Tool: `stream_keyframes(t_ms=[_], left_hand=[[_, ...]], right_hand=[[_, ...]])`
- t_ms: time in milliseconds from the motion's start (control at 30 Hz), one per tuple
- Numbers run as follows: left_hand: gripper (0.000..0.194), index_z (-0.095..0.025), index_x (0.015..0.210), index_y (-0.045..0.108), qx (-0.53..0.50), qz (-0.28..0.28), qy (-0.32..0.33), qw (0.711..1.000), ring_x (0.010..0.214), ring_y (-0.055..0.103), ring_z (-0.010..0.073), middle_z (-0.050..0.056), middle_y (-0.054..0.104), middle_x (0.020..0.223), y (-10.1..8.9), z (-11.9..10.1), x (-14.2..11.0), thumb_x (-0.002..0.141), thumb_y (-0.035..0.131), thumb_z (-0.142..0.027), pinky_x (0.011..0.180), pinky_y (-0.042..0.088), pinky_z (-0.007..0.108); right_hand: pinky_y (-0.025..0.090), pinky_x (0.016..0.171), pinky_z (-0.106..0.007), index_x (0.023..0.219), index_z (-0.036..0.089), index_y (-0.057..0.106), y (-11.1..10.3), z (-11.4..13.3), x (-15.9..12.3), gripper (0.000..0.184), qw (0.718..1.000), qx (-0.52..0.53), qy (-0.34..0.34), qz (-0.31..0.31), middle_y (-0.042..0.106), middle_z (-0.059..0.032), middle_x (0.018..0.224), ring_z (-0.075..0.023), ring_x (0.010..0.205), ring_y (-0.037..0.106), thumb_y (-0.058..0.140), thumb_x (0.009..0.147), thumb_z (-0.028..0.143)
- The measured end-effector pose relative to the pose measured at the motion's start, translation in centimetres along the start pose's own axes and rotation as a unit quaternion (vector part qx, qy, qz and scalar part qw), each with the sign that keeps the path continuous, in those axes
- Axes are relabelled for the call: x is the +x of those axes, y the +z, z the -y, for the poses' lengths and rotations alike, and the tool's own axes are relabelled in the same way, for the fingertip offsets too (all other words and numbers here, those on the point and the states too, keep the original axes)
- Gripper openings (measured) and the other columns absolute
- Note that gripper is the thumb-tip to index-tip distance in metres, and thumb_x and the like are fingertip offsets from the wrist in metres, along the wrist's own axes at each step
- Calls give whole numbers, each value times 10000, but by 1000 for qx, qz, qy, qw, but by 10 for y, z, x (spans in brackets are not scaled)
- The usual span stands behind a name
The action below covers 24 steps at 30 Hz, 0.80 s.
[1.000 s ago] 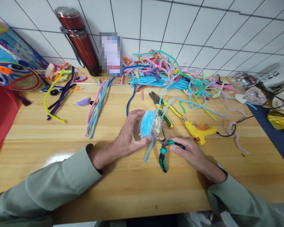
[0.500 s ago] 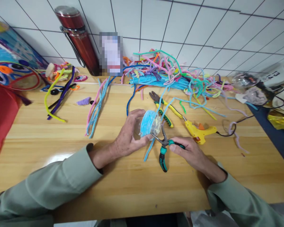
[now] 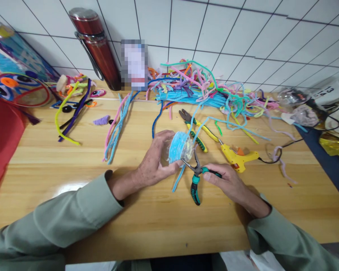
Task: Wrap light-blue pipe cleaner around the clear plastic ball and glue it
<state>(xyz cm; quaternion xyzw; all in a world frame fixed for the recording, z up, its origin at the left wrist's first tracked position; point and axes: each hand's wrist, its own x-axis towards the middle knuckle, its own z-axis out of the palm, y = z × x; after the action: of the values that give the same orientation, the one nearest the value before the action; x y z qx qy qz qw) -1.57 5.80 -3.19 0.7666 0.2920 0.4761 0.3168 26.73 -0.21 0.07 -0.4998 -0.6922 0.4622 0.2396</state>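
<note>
My left hand [image 3: 155, 163] is closed round a clear plastic cup-like piece wrapped in light-blue pipe cleaner [image 3: 177, 147], its glue-smeared end facing right. Blue strands trail from it, two upward and others below. In my right hand [image 3: 222, 178] is one handle of long-nose pliers [image 3: 197, 170] with teal and black grips. Their jaws stand apart, one tip close against the wrapped piece near my left thumb; whether it touches I cannot tell. Behind lie yellow-green combination pliers [image 3: 194, 131] and a yellow hot glue gun [image 3: 237, 157].
A tangled heap of pipe cleaners [image 3: 192, 90] lies along the tiled wall. A red thermos [image 3: 97, 51] stands at back left, beside a blurred upright rectangle [image 3: 134, 66]. Loose pink and blue pipe cleaners [image 3: 117, 128] lie on the left; the glue gun's black cord [image 3: 271, 161] runs right.
The view has shifted very slightly. My hands, the wrapped piece and the long-nose pliers keep nearly the same pose, with the plier jaws still apart.
</note>
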Motion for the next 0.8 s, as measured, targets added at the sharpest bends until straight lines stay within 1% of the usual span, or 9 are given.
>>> stream_keyframes(t_ms=[233,400,633,800], left_hand=[[745,-316,1572,407,5,8,-3,1000,1435,531,360,158,518,1514,-1,1,0,943,794,-417,1218,473,624],[719,-306,1578,401,3,2,-8,1000,1413,546,344,155,516,1506,-1,1,0,965,766,-395,1190,507,586],[739,-305,1576,411,17,5,-3,1000,1418,538,354,158,525,1501,-2,-1,1,943,784,-389,1201,495,611],[748,-305,1569,421,14,5,5,1000,1409,553,356,159,544,1481,-1,-2,2,927,796,-390,1201,497,614]], right_hand=[[431,632,-280,907,193,833,-1,0,0,557,1000,-2,2,-1,696,-21,766,-173,697,569,604,1022,687],[455,644,-283,885,196,824,-1,-3,-1,533,1000,-8,-1,-10,732,-32,797,-184,713,593,622,1021,670],[439,628,-278,897,197,831,-2,-5,-1,596,1000,11,-4,-26,680,-27,751,-178,697,565,606,994,741],[428,610,-269,911,197,840,-2,-3,1,600,999,23,-8,-22,642,-10,717,-155,646,521,612,989,746]])
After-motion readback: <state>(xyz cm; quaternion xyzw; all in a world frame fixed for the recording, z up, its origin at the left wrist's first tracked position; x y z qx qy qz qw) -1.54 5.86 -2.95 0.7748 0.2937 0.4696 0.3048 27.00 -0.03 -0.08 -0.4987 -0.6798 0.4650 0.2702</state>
